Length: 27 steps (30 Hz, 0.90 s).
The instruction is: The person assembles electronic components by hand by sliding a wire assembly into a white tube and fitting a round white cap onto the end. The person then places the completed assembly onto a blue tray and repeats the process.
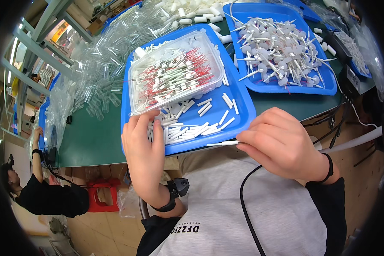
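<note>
Right hand (281, 143) pinching white tube (223, 143) | left hand (144, 143) spread in blue tray (243, 115) of tubes

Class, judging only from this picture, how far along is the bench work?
Done: assembled white stick parts fill the far blue tray. In hand: the right hand pinches one thin white stick; the left hand touches loose white tubes. Left: many tubes, plus red-wired pieces in the clear plastic box.

Counts: 2 big blue trays in full view, near tray (243, 115) and far tray (328, 87), plus edges of more. 1 clear plastic box (175, 72) of red-wired parts. 1 red stool (102, 194). 2 hands: left (145, 147), right (279, 143). White tubes and clear tubes: too many to count.
</note>
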Available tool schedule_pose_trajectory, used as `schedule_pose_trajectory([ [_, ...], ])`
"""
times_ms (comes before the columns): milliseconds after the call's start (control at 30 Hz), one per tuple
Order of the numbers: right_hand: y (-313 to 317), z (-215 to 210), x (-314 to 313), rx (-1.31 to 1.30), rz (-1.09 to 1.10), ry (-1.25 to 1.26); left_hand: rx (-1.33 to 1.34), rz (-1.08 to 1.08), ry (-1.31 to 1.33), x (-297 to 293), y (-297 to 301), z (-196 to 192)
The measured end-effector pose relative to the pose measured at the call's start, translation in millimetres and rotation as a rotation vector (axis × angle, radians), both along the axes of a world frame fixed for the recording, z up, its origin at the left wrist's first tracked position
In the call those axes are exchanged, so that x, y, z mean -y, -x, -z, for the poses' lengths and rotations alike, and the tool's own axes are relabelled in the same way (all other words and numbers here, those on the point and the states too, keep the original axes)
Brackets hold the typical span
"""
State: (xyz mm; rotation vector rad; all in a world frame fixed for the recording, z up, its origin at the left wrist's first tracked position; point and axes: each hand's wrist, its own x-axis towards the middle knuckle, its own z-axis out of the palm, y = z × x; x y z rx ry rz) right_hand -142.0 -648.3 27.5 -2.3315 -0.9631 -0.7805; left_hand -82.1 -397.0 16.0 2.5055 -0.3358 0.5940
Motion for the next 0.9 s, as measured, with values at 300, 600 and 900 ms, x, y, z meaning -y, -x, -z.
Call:
schedule_pose_trajectory([
  [300,1,-4,-1,0.019,0.063,-0.076,-0.161,0.020,-0.077,-7,1,-5],
  [600,5,-14,6,0.034,0.088,-0.181,-0.143,0.011,0.085,-7,22,-22],
  [900,10,-12,-1,-0.218,-0.250,-0.570,-0.340,0.689,0.802,20,39,-23],
])
